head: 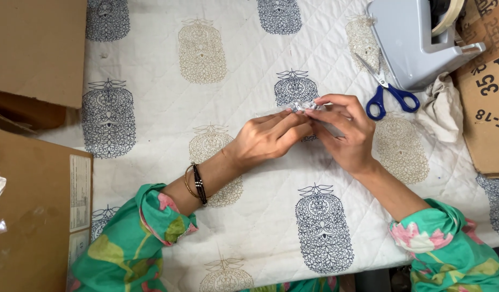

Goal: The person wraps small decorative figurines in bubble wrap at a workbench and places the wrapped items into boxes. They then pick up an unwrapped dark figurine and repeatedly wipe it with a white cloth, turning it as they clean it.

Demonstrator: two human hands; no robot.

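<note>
My left hand and my right hand meet over the middle of a white quilted cloth printed with blue and tan motifs. Between the fingertips of both hands is a small clear plastic packet with something small and silvery inside; what it is I cannot tell. Both hands pinch it just above the cloth. My left wrist wears bangles and a black beaded band. Both forearms come out of green floral sleeves.
Blue-handled scissors lie just right of my hands. A grey tape dispenser stands at the top right beside a crumpled cloth and a cardboard box. More cardboard boxes sit along the left edge.
</note>
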